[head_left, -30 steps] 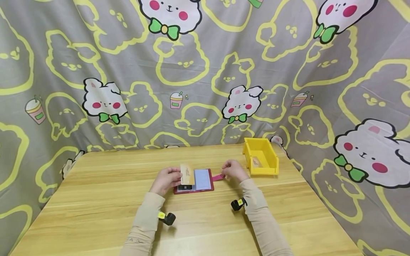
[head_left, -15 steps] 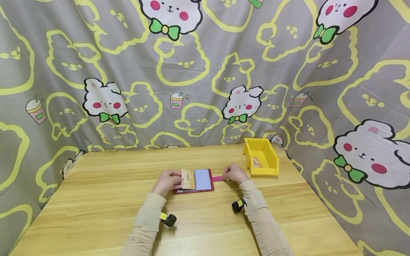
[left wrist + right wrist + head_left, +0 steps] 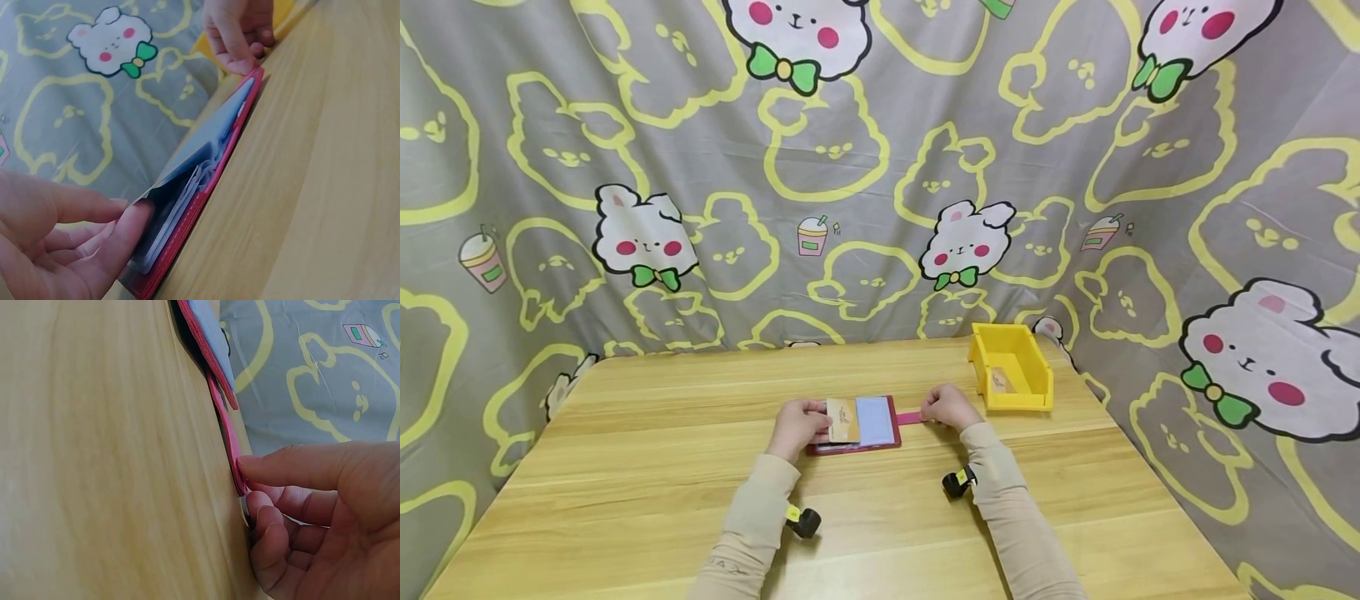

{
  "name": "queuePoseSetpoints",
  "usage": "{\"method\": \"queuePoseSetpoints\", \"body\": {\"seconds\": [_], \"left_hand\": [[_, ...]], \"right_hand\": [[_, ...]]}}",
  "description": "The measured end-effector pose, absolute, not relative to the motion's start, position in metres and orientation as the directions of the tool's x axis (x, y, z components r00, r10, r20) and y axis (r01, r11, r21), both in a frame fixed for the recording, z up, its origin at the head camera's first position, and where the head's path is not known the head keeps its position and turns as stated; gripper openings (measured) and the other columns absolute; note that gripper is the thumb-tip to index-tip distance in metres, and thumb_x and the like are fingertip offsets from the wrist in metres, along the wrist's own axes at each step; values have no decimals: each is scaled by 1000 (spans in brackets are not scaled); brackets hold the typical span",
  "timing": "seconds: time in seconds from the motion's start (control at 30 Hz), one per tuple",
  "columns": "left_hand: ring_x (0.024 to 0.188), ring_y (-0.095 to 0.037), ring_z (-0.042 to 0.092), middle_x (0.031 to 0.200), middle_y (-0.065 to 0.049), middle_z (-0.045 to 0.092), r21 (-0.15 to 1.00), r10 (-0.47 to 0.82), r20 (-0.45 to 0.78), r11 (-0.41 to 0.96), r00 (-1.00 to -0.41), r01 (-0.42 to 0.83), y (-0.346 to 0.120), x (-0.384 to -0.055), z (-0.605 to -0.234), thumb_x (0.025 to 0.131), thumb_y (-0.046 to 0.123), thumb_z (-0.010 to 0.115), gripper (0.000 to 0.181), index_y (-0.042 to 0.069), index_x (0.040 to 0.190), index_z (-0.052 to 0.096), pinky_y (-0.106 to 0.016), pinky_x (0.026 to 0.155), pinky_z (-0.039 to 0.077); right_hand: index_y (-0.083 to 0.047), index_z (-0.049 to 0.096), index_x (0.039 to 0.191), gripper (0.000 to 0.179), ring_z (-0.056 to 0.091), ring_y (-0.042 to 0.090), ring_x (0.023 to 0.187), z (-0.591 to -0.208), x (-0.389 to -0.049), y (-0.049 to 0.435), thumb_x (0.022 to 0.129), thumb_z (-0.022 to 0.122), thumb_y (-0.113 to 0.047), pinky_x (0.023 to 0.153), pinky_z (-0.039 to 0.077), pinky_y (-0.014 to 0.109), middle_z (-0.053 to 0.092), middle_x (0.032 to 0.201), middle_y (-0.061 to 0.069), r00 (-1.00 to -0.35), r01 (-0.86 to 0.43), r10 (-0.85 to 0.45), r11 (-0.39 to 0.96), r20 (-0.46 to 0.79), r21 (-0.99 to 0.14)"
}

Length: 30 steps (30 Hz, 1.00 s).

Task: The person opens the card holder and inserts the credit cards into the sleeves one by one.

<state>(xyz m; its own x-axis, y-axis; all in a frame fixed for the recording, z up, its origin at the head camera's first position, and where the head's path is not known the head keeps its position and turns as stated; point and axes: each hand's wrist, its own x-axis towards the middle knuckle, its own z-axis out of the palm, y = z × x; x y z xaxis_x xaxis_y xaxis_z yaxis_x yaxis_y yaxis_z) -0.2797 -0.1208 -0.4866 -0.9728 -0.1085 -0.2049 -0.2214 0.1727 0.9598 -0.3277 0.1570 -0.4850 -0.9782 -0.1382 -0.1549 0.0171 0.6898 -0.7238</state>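
Observation:
An open red card holder with clear plastic sleeves lies on the table. My left hand pinches the left edge of a yellow-orange card between thumb and fingers. The card slants above the holder's left side; in the left wrist view its dark underside faces the sleeves. Whether its far edge is inside a sleeve, I cannot tell. On the holder's right side, my right hand pinches the end of the pink strap, also visible in the right wrist view as a strap under the thumb.
Behind my right hand stands a yellow bin with a card inside it. A patterned grey curtain hangs along the back and right of the wooden table.
My left hand has moved slightly right and lowered the card from nearly upright to lying flatter over the holder. My right fingers now cover the strap's end, where a snap showed before.

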Motion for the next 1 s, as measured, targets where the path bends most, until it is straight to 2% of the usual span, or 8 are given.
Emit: {"method": "queuePoseSetpoints", "body": {"seconds": [0.4,0.67,1.0], "left_hand": [[57,-12,63,82,-15,64,925,-130,-154,328,-979,-189,-113,-275,-477,86,-4,62,32,-9,117,59,-28,54,56],[53,-10,60,85,-17,62,926,-199,-118,332,-973,-180,-111,-276,-480,81,-7,59,36,-9,117,56,-26,50,55],[54,-11,59,85,-15,62,914,-252,-58,375,-966,-153,-109,-276,-481,81,-7,58,33,-7,114,55,-25,50,54]], "right_hand": [[-5,66,74,10,46,12,51,-483,-328,156,82,70,-5,49,40,24,54,62,1,-976,27,-140,675,-164,-737],[-6,65,74,10,46,12,51,-487,-328,157,82,70,-6,49,40,24,53,62,0,-977,21,-141,682,-159,-731],[-7,66,74,10,45,12,49,-488,-332,157,83,69,-5,49,39,25,52,60,-1,-974,35,-141,677,-177,-735]]}}
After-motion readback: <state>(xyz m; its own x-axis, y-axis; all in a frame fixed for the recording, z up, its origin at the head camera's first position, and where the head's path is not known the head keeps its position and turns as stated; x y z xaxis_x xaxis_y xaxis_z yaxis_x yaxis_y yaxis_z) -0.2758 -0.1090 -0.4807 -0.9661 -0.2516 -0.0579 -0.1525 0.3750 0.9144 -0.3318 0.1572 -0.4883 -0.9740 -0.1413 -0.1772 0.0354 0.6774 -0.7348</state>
